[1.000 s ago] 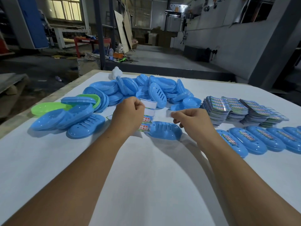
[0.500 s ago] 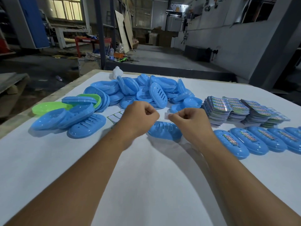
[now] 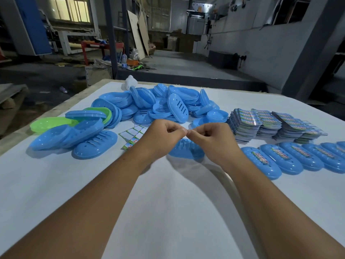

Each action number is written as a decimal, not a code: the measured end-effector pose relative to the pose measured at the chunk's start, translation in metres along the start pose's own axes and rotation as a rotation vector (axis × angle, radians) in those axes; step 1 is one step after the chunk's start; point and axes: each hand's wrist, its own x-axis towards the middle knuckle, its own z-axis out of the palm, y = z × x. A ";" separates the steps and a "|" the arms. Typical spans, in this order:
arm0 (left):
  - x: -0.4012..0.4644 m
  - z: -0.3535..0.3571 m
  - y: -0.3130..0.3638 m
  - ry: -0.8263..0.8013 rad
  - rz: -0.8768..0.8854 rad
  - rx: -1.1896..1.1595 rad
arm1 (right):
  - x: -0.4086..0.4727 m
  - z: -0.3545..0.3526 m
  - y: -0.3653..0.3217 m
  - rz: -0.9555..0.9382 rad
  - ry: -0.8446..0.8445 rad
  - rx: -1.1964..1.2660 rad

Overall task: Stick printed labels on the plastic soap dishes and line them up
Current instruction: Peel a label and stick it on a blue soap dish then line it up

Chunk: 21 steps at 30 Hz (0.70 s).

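My left hand and my right hand meet fingertip to fingertip above a blue soap dish lying upside down on the white table. Both have curled fingers and pinch a small label between them; the label is almost wholly hidden by the fingertips. A label sheet lies on the table just left of my left wrist. A row of labelled blue dishes runs off to the right.
A pile of unlabelled blue dishes fills the back middle, with more blue ones and green ones at the left. Stacks of printed labels sit at the back right. A white object stands at the far edge.
My hands have come together until the fingertips touch. The label sheet that hung from my left hand a second ago now lies on the table.
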 end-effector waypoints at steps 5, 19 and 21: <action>-0.002 -0.003 0.004 0.015 -0.015 -0.016 | -0.001 -0.002 -0.003 -0.079 -0.043 0.037; 0.002 -0.003 0.005 0.122 -0.033 -0.042 | 0.008 -0.006 0.008 0.103 0.109 -0.047; 0.003 -0.004 0.005 0.109 -0.041 -0.044 | 0.008 -0.007 0.007 0.124 0.108 -0.041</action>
